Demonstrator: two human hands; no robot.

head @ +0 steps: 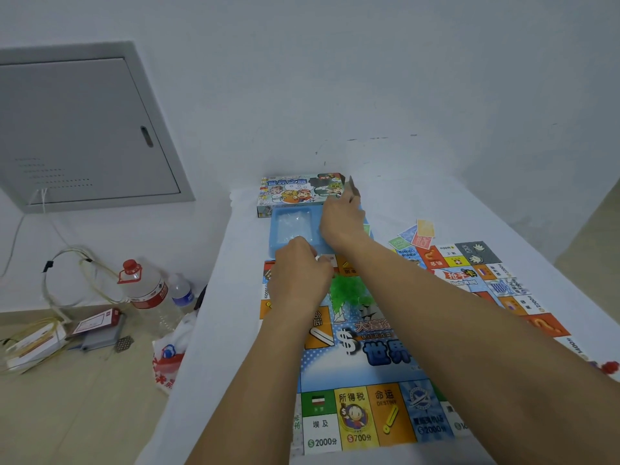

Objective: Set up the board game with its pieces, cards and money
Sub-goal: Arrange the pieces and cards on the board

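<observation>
On the white cloth, the glossy square board (pixel 379 357) lies flat. At its far edge the left hand (pixel 298 273) curls; what it grips is hidden. Beside it, over the blue plastic tray (pixel 285 229), the right hand (pixel 342 219) pinches a stiff card (pixel 353 186). Bright paper money (pixel 416 234) fans rightward.

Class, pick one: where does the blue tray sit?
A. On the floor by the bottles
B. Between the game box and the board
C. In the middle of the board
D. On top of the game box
B: the blue tray lies on the table, with the game box behind it and the board in front.
</observation>
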